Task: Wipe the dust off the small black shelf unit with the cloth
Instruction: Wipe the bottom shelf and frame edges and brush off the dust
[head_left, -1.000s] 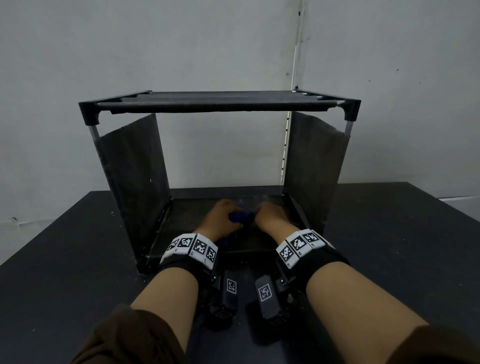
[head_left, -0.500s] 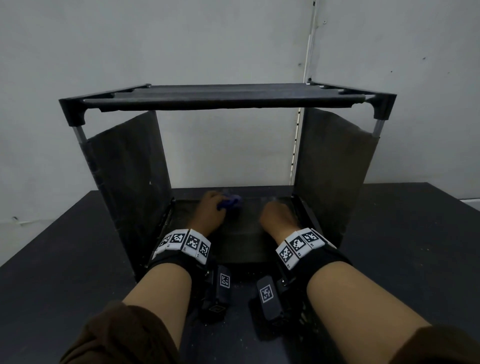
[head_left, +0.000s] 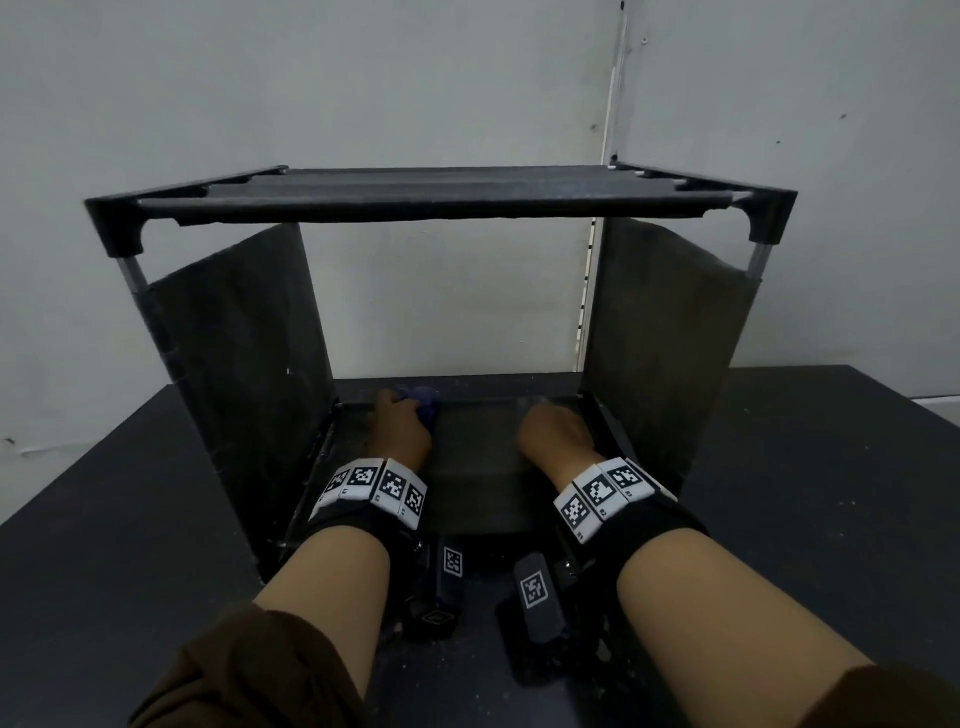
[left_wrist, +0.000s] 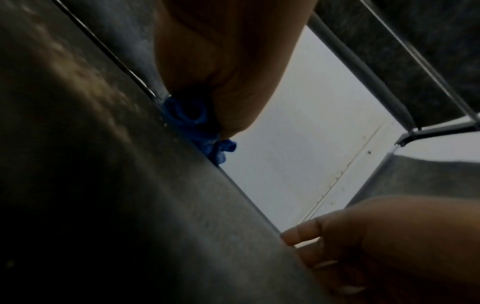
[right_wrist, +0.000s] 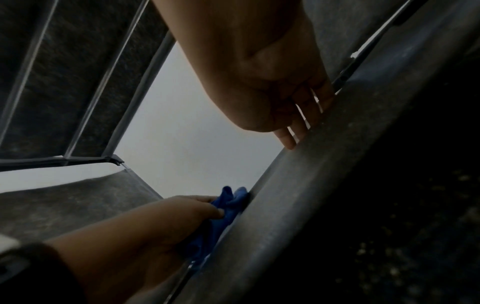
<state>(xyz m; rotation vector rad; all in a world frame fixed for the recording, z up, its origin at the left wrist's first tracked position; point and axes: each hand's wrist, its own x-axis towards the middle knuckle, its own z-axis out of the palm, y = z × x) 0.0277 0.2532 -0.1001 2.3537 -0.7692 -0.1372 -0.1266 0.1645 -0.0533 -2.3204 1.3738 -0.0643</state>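
The small black shelf unit (head_left: 441, 195) stands on a dark table, open at front and back, with fabric side panels. Both my hands reach in onto its bottom shelf (head_left: 478, 467). My left hand (head_left: 400, 426) grips a bunched blue cloth (head_left: 423, 402) at the shelf's back left, pressed against the rear edge; the cloth (left_wrist: 197, 127) shows under the palm in the left wrist view, and also as the cloth (right_wrist: 223, 214) in the right wrist view. My right hand (head_left: 558, 434) rests at the back right, its fingertips (right_wrist: 298, 131) straight and touching the shelf surface, holding nothing.
A grey wall (head_left: 441, 312) stands close behind the unit. The dark table (head_left: 805, 493) extends left and right of the unit. The unit's top shelf hangs over my hands, and the side panels (head_left: 244, 364) close in on both sides.
My left hand has carried the cloth from the shelf's middle to its back left. My right hand let go of the cloth and moved to the right side.
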